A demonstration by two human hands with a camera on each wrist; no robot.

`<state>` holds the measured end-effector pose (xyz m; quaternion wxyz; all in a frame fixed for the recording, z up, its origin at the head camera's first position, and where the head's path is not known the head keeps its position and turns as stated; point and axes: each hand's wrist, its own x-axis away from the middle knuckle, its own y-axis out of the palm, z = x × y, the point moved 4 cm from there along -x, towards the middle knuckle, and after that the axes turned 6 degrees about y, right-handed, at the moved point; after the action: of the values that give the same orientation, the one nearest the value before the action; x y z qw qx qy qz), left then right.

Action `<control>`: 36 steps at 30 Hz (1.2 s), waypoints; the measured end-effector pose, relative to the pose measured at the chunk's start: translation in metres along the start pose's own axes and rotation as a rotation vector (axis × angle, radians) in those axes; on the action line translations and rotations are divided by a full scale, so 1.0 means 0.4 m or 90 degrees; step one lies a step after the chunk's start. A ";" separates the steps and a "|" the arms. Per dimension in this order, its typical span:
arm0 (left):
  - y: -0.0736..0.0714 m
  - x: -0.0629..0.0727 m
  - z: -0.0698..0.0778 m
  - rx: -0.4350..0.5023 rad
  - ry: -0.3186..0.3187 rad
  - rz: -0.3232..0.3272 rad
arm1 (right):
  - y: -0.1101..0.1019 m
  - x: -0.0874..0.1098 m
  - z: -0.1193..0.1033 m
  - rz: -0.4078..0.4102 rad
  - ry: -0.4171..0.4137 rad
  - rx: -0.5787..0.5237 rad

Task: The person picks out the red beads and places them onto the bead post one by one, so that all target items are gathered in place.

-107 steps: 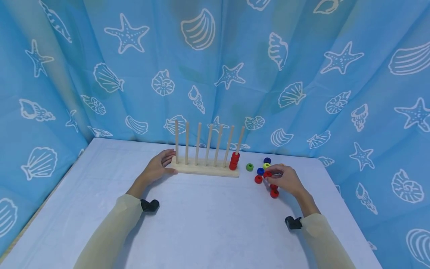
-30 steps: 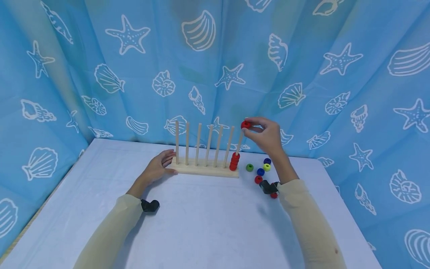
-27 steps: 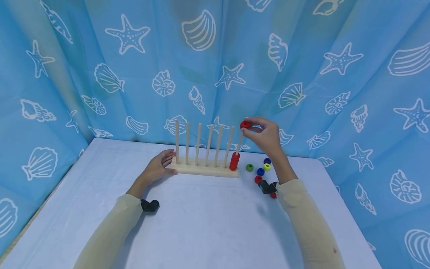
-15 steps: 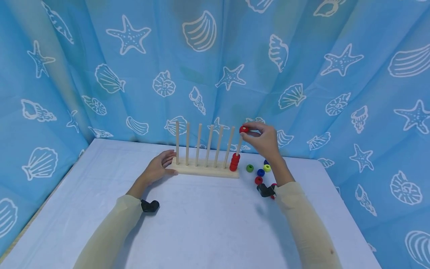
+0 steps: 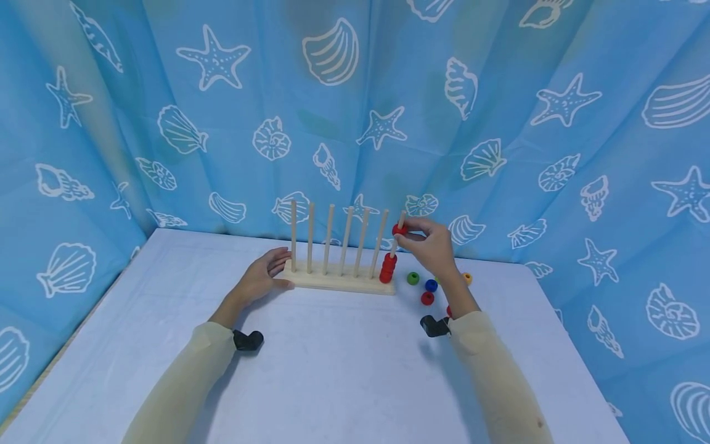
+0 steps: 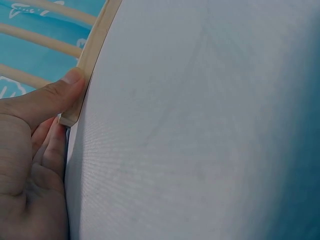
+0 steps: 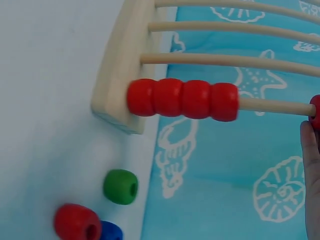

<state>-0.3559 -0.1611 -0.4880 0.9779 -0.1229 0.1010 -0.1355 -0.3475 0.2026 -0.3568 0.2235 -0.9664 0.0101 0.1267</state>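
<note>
A wooden peg rack with several upright pegs stands toward the table's back. My left hand holds its left end; in the left wrist view, the thumb lies on the base edge and the fingers reach behind. My right hand pinches a red bead threaded on the upper part of the rightmost peg. Below it, apart from that bead, several red beads are stacked at the peg's foot. In the right wrist view, only part of the right hand shows at the right edge.
Loose beads lie right of the rack: green, blue, red and orange. The right forearm partly covers others. A blue shell-print curtain hangs behind the white table.
My right hand took a red bead from the loose group and raised it to the rightmost peg's top. It has since slid the bead partway down. The left hand stays put.
</note>
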 end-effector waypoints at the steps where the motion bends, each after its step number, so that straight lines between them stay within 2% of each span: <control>1: 0.000 0.000 -0.001 0.001 0.000 -0.001 | 0.002 0.002 0.007 0.000 0.001 0.002; 4: 0.002 0.002 0.003 0.010 -0.004 -0.006 | 0.008 0.007 0.022 0.001 0.006 0.006; 11: 0.006 0.028 0.076 0.016 -0.006 -0.018 | 0.022 0.018 0.055 -0.006 0.023 -0.003; 20: 0.008 0.032 0.084 0.011 -0.014 -0.017 | 0.035 0.028 0.090 -0.013 0.060 -0.003; 29: 0.006 0.027 0.088 0.015 -0.011 -0.014 | 0.040 0.030 0.103 -0.014 0.032 -0.013; 36: 0.004 0.029 0.083 0.014 -0.015 -0.012 | 0.052 0.028 0.115 -0.013 0.030 -0.014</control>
<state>-0.3369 -0.1559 -0.4588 0.9791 -0.1147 0.0865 -0.1442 -0.3491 0.2044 -0.4082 0.2142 -0.9715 0.0039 0.1015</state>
